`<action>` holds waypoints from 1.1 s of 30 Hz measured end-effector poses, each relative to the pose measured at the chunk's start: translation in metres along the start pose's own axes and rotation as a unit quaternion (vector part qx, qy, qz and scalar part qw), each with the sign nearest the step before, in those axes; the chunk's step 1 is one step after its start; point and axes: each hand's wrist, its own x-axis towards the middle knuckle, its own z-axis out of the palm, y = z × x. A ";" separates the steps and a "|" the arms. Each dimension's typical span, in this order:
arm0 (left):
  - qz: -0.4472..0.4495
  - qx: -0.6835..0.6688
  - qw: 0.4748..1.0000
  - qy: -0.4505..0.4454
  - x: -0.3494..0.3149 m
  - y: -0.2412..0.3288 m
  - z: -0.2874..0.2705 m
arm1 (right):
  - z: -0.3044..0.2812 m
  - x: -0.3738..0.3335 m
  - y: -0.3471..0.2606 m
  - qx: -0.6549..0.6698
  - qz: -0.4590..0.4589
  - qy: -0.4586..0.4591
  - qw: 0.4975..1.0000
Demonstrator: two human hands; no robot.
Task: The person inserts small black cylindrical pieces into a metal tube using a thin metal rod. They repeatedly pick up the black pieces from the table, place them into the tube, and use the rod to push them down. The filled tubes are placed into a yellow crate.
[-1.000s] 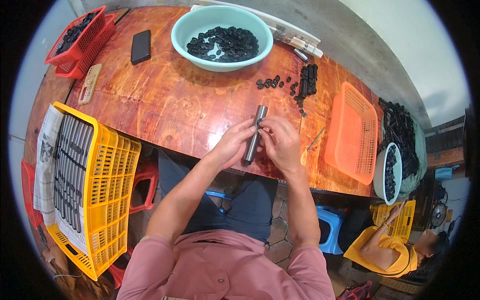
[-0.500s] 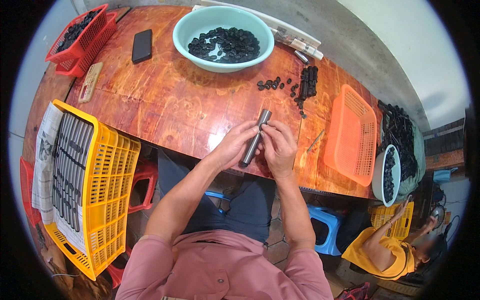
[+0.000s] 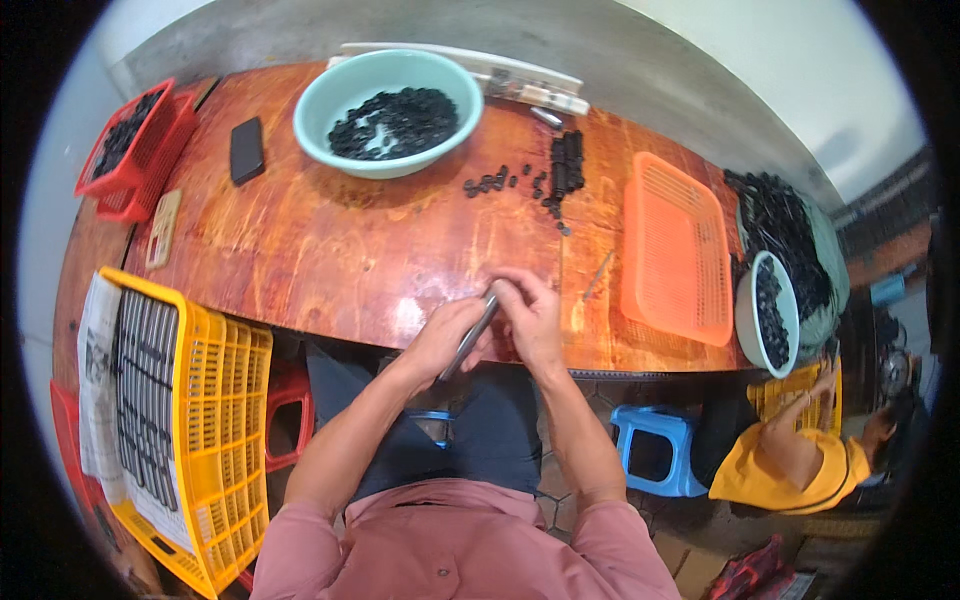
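A dark grey metal tube (image 3: pixel 468 342) slants between my hands, just over the table's near edge. My left hand (image 3: pixel 441 333) is closed around its middle, with the lower end sticking out toward my lap. At the upper end my right hand (image 3: pixel 532 318) is closed, thumb and fingers curled over the tip; whether a small black part is under them is hidden. Beyond the hands, loose small black oval pieces (image 3: pixel 490 183) lie on the table (image 3: pixel 350 250), beside a stack of black ribbed cylinders (image 3: pixel 566 165).
A pale green basin (image 3: pixel 470 100) of black pieces stands at the back. An orange basket (image 3: pixel 680 325) and a smaller basin (image 3: pixel 750 335) are on the right. At left, a yellow crate (image 3: pixel 225 420) holds grey tubes. A co-worker in yellow (image 3: pixel 790 470) sits at right.
The whole view has shifted. The tube now tilts differently and its upper end has gone under my right fingers, which were pinching at its side before.
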 end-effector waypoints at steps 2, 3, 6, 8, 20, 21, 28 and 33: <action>-0.004 -0.014 1.000 0.007 -0.009 -0.002 0.004 | 0.001 -0.006 -0.007 0.044 0.050 -0.032 0.997; -0.006 -0.022 1.000 0.009 -0.012 -0.004 0.004 | 0.000 -0.007 -0.004 0.053 0.061 -0.041 0.996; 0.002 -0.031 1.000 -0.007 -0.012 -0.008 0.001 | 0.001 -0.009 0.000 0.089 0.031 -0.042 0.995; -0.004 -0.021 1.000 0.000 -0.012 -0.004 0.001 | 0.000 -0.011 -0.006 0.101 0.041 -0.048 0.993; 0.018 0.072 0.997 -0.005 -0.015 -0.005 0.009 | -0.012 -0.018 0.002 0.121 0.023 -0.067 0.990; 0.023 0.080 0.997 -0.005 -0.014 -0.006 0.009 | -0.012 -0.019 0.002 0.123 0.029 -0.066 0.990; 0.028 0.102 0.994 -0.009 -0.014 0.002 0.008 | -0.017 -0.019 0.001 0.168 0.002 -0.051 0.985; 0.038 0.110 0.992 -0.041 -0.023 0.010 0.006 | -0.018 -0.025 -0.016 0.192 0.008 -0.054 0.980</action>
